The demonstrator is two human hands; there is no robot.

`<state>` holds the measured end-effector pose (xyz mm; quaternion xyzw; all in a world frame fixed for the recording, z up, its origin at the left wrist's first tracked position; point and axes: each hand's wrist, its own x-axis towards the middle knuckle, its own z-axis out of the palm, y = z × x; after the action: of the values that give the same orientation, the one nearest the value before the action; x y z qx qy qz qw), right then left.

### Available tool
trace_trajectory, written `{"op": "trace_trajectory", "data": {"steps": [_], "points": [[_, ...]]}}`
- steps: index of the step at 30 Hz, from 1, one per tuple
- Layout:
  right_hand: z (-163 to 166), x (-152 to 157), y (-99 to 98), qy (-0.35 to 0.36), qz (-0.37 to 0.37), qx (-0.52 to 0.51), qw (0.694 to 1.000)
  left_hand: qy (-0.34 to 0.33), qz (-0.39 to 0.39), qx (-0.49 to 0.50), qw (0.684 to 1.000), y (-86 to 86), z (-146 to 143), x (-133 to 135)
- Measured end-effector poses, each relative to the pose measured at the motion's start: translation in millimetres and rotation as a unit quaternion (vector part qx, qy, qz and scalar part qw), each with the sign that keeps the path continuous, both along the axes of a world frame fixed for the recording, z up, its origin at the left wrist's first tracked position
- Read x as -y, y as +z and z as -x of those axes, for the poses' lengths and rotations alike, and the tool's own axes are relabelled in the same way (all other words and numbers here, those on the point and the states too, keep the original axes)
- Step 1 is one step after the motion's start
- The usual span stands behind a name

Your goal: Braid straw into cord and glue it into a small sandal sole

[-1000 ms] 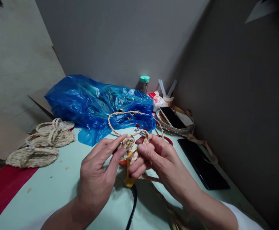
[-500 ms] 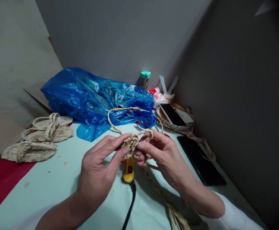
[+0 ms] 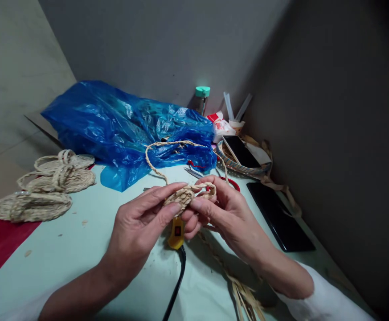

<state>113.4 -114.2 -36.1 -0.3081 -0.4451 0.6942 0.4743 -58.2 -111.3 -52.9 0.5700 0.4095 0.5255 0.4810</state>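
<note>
Here, both hands, left (image 3: 137, 227) and right (image 3: 224, 214), pinched on a small braided coil (image 3: 184, 196). Likely to unwind if either grip slackens; glue gun (image 3: 176, 234) close beneath, a possible burn.

A pale green table (image 3: 74, 249) with a red strip (image 3: 0, 240) at its left edge. On it lie three woven straw sandals (image 3: 43, 185) at the left, a crumpled blue plastic bag (image 3: 120, 125) at the back, a round woven tray (image 3: 244, 167) beside it, a flat black phone (image 3: 279, 216) at the right, and a yellow tool (image 3: 176, 234) with a black cord (image 3: 174, 290) in the middle.
</note>
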Motion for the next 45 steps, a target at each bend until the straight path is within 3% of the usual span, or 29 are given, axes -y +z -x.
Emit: {"op": "trace_trajectory", "data": {"steps": [7, 12, 16, 21, 25, 29, 39, 45], "points": [[-2, -3, -7.4, 0.014, -0.02, 0.023, 0.999, -0.031, 0.051, 0.023, 0.998, 7.3, -1, -3], [-18, -3, -2.0, 0.034, -0.049, 0.128, 0.99, -0.054, 0.08, 0.004, 0.995, 11.4, -1, -3], [-31, -5, 7.7, 0.008, -0.107, 0.264, 0.959, -0.099, 0.102, -0.02, 0.99, 10.2, 0, -3], [-38, -7, 10.7, 0.013, -0.158, 0.358, 0.92, -0.102, 0.094, -0.066, 0.988, 2.6, 2, -3], [-37, -9, 7.7, 0.007, -0.15, 0.313, 0.938, -0.106, 0.102, -0.077, 0.986, 0.4, 1, -4], [-37, -11, 0.8, 0.036, -0.105, 0.232, 0.966, -0.079, 0.16, -0.069, 0.981, 4.2, -4, -1], [-40, -12, -10.8, 0.067, -0.019, 0.105, 0.992, -0.051, 0.277, -0.055, 0.958, 7.7, -8, 0], [-38, -13, -10.7, 0.064, -0.037, 0.102, 0.992, -0.118, 0.312, 0.086, 0.939, 8.2, -5, -6]]}}
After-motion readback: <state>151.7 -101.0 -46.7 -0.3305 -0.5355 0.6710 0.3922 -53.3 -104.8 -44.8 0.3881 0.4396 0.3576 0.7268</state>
